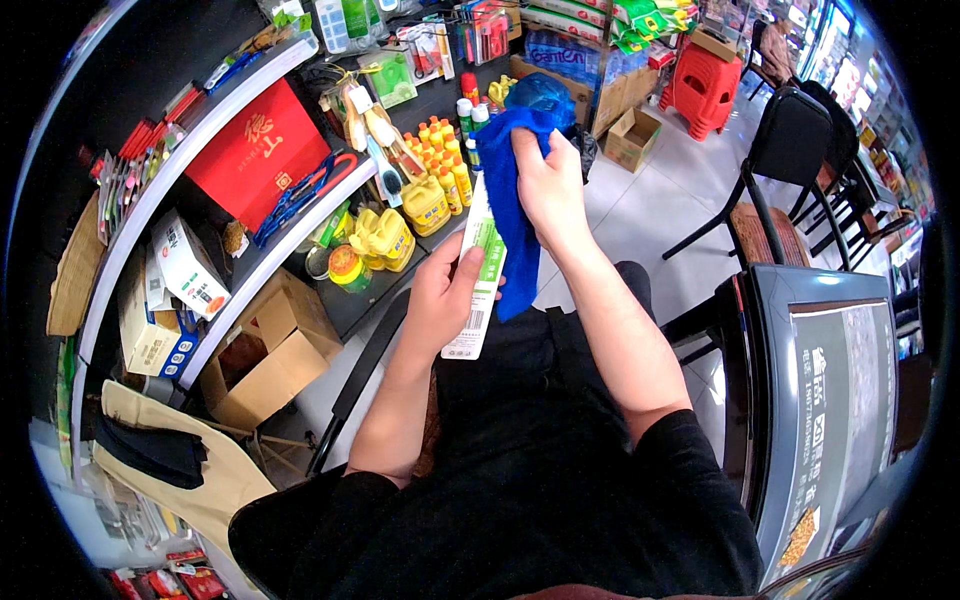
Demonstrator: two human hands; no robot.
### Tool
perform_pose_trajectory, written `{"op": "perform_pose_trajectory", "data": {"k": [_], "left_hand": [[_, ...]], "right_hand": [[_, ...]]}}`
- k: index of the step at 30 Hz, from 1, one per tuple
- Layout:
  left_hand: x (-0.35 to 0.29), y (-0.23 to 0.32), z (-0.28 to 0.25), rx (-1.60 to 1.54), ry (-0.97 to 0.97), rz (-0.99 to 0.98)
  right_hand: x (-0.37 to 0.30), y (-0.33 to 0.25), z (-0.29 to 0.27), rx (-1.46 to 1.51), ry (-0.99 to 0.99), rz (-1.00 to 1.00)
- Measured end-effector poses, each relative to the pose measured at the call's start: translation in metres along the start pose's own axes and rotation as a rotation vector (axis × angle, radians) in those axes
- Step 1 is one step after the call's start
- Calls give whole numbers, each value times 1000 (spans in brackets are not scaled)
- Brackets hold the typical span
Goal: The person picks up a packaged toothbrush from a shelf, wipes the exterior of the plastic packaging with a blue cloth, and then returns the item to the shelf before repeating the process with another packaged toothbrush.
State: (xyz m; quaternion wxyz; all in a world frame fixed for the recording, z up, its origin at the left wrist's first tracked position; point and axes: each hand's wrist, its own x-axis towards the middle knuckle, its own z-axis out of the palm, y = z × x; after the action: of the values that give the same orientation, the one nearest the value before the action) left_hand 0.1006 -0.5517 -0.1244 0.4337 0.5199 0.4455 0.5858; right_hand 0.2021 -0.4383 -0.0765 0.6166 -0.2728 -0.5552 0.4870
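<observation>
Pinching a blue cloth (519, 265) in the right hand (552, 190) and a flat white-and-green package (484, 262) just left of it in the left hand (440, 292); between a shelf edge (285, 262) farther left and tiled floor (632, 205) opening toward a black chair (788, 138), far right.

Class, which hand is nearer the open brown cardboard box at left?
Left. The left hand, holding the green-and-white package, is right of the box; the right hand, holding the blue cloth, is farther right and higher in view.
</observation>
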Motion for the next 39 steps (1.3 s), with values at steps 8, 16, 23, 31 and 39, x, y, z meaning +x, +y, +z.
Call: {"op": "perform_pose_trajectory", "data": {"k": [8, 16, 23, 31, 39], "left_hand": [[2, -6, -5, 146, 70, 57], [-2, -11, -6, 116, 86, 97], [-3, -13, -7, 217, 60, 107], [-1, -9, -10, 201, 76, 94], [1, -18, -10, 297, 93, 182]], "right_hand": [[-4, -4, 7, -159, -91, -57], [-7, 23, -1, 283, -23, 250], [2, 16, 2, -84, -23, -40], [-9, 17, 5, -24, -107, -98], [-1, 8, -1, 221, 9, 262]]}}
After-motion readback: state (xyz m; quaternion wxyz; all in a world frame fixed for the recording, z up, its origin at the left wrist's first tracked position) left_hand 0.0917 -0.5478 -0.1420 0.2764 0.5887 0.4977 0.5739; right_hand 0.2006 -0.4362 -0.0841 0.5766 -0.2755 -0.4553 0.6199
